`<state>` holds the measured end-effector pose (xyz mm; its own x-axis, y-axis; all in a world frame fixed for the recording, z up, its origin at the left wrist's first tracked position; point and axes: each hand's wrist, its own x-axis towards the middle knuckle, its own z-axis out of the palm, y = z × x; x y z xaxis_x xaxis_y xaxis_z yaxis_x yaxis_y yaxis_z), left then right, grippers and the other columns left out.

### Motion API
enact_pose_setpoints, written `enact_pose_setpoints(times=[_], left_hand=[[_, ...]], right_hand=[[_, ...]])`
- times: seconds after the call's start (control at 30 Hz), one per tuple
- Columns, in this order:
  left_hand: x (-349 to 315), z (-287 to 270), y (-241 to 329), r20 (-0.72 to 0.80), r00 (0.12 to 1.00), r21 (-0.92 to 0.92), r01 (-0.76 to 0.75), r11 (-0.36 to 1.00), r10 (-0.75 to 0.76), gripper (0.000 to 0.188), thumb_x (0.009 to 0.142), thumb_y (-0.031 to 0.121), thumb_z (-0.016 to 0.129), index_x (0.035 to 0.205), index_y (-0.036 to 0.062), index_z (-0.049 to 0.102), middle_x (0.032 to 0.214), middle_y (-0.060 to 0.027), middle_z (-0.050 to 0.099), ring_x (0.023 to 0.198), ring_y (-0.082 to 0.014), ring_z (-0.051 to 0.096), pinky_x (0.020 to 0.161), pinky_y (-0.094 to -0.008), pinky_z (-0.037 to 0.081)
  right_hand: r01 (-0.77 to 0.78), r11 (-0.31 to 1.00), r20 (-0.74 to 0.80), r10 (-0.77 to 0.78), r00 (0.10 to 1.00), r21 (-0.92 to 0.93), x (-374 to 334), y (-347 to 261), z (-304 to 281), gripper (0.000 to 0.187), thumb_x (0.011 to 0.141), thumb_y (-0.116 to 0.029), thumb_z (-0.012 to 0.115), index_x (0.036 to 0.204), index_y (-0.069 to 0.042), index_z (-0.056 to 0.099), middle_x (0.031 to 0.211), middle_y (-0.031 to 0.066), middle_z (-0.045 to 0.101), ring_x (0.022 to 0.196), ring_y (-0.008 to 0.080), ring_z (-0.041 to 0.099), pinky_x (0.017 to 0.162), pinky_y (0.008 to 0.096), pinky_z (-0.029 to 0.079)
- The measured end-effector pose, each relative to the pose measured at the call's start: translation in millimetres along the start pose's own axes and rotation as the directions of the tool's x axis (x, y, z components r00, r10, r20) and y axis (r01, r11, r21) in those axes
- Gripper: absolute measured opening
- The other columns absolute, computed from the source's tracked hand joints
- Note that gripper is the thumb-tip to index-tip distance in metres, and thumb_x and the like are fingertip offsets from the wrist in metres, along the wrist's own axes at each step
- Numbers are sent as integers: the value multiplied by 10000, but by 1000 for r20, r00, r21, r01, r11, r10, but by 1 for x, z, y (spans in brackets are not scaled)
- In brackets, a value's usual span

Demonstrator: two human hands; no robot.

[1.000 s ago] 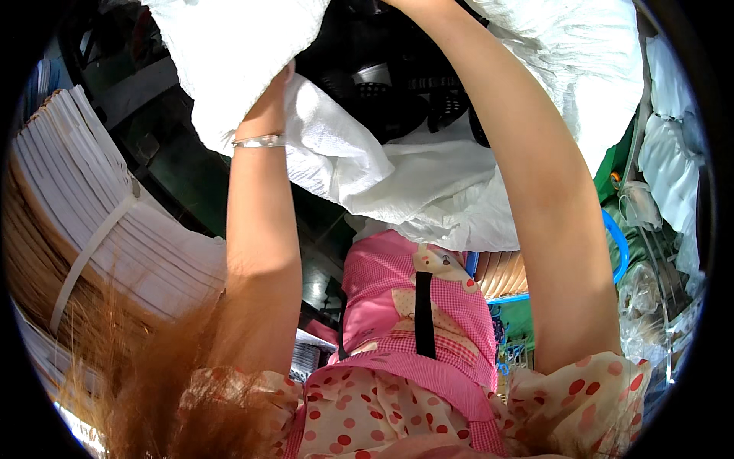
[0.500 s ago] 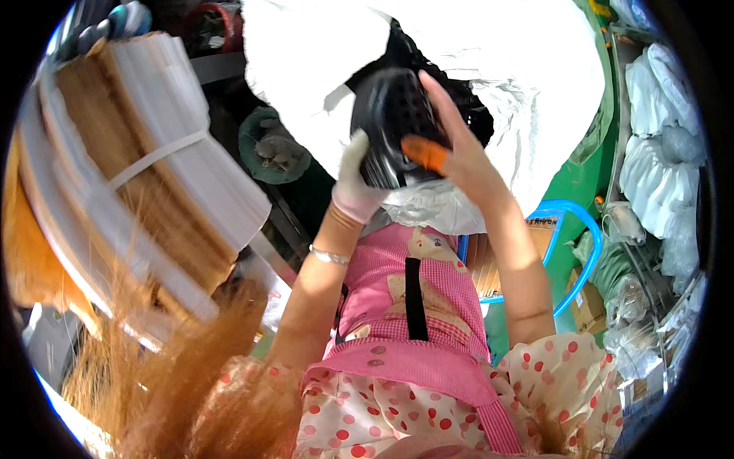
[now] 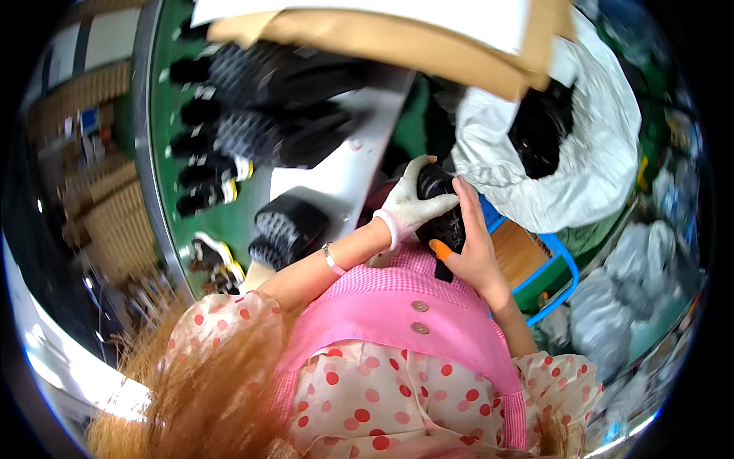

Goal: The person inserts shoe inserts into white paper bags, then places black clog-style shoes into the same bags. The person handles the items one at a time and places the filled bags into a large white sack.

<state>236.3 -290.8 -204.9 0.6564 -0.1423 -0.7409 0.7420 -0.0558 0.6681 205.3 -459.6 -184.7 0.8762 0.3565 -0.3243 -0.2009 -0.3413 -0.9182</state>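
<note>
In front of my apron I hold glossy black shoe soles (image 3: 449, 229), moulded with small hollows on one face. My left hand (image 3: 415, 203), in a whitish glove with a pink cuff, is wrapped over their upper left side. Along the right side press the fingers of my right hand (image 3: 474, 245), which is bare but for an orange cover on the thumb. Both hands grip the soles, and part of these is hidden under the palms. Beyond my right hand an open white sack (image 3: 589, 199) holds more black pieces (image 3: 543, 126).
On the metal worktop (image 3: 344, 187) at left lie black soles with grey waffle faces (image 3: 287, 229). Several dark shoes (image 3: 200, 172) line the green surface behind. Cardboard sheets (image 3: 413, 42) jut across the top. A blue-framed stool (image 3: 566, 279) stands at right beside clear plastic bags (image 3: 612, 298).
My view has swung left, bringing the worktop and shoes in. Both hands have brought the soles away from the sack, closer to my apron, and the gloved hand now lies over their top.
</note>
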Motion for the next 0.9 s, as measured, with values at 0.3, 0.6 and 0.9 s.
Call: enact_pose_setpoints(times=[0.3, 0.6, 0.9], left_hand=[[-76, -148, -68, -406, 897, -406, -350, 844, 176, 618, 851, 151, 657, 1384, 12, 379, 1159, -104, 566, 1049, -192, 562, 964, -332, 439], [-58, -180, -82, -516, 487, 850, 192, 490, 705, 538, 822, 109, 626, 1332, 10, 483, 1294, -231, 464, 1217, -373, 444, 1057, -430, 330], [25, 11, 20, 164, 942, 497, -336, 800, 293, 339, 840, 31, 606, 1173, -32, 598, 1122, -166, 604, 987, -299, 627, 876, -353, 491]], right_hand=[[373, 927, 440, -320, 839, -38, 60, -42, 123, 866, 726, -150, 731, 1469, -107, 287, 1483, 253, 260, 1346, 433, 316, 1109, 453, 306], [352, 932, 301, -314, 900, -80, 90, -11, 138, 437, 815, -198, 684, 1210, -45, 576, 1267, 157, 545, 1134, 327, 547, 954, 415, 458], [-318, 948, -656, 238, 716, -4, 110, 244, -128, 325, 873, -159, 608, 1185, -68, 596, 1028, 134, 682, 865, 253, 677, 799, 351, 520]])
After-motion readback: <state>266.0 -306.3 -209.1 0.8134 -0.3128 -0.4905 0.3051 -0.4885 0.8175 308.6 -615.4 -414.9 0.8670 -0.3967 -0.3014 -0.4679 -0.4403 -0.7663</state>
